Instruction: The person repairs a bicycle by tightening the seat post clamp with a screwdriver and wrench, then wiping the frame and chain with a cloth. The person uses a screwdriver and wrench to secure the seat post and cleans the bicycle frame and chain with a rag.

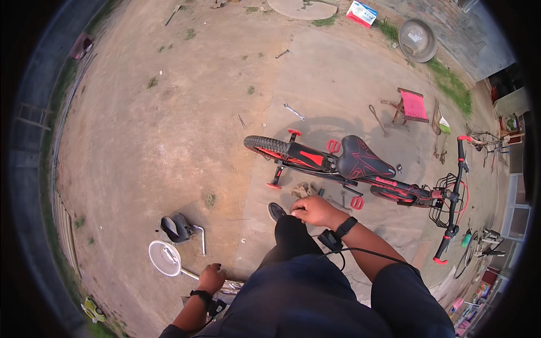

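My right hand (pixel 315 210) is above my knee, its fingers curled into a pinch. Whatever it may hold is too small or hidden to make out. My left hand (pixel 212 278) is low at my side with its fingers loosely apart. Beside it, a white plastic basin (pixel 155 260) has a pale bar leading from its rim toward the hand; I cannot tell if they touch. Just beyond my right hand stands a black and red children's bicycle (pixel 315 159) with side support wheels. Its black saddle (pixel 363 158) faces up, and the handlebar (pixel 454 196) points right.
Wrenches (pixel 294 112) lie on the ground beyond the bicycle. A pink folding stool (pixel 413 106), a metal basin (pixel 417 40) and a box (pixel 361 14) are at the far right. Near the white basin are a black bag-like object (pixel 177 227) and a bent metal tube (pixel 202 239).
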Tool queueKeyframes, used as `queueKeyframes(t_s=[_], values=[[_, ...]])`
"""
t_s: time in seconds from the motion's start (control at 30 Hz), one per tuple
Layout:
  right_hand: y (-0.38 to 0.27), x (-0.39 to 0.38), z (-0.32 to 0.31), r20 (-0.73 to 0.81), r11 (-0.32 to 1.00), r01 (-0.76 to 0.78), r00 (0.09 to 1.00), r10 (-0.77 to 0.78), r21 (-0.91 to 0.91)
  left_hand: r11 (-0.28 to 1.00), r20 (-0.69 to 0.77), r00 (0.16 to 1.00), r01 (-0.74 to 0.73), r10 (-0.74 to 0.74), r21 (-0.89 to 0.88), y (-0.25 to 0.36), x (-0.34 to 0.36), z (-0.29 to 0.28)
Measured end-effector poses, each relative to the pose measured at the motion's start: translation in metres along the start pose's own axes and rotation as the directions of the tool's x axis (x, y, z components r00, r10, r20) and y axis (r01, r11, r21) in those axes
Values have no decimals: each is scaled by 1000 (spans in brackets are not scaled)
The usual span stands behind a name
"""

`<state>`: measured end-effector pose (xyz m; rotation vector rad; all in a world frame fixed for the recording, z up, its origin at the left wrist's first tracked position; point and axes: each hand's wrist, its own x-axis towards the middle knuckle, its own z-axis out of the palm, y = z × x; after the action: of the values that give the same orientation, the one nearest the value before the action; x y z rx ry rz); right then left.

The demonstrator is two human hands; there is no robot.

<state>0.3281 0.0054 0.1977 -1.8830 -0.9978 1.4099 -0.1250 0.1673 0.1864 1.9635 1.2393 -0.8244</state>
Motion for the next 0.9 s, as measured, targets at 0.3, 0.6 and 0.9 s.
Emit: queueKeyframes(t_s=[0.3,0.6,0.9], values=[[-20,108,-53,32,968,-250,968,250,21,992,-132,986,-112,104,-52,22,121,-163],[-79,237,-115,10,923,-360,932,362,136,998,-78,995,-69,68,-9,60,238,-342],[-60,341,-147,-266,758,-281,818,510,589,922,-18,968,-232,250,310,119,430,-548]])
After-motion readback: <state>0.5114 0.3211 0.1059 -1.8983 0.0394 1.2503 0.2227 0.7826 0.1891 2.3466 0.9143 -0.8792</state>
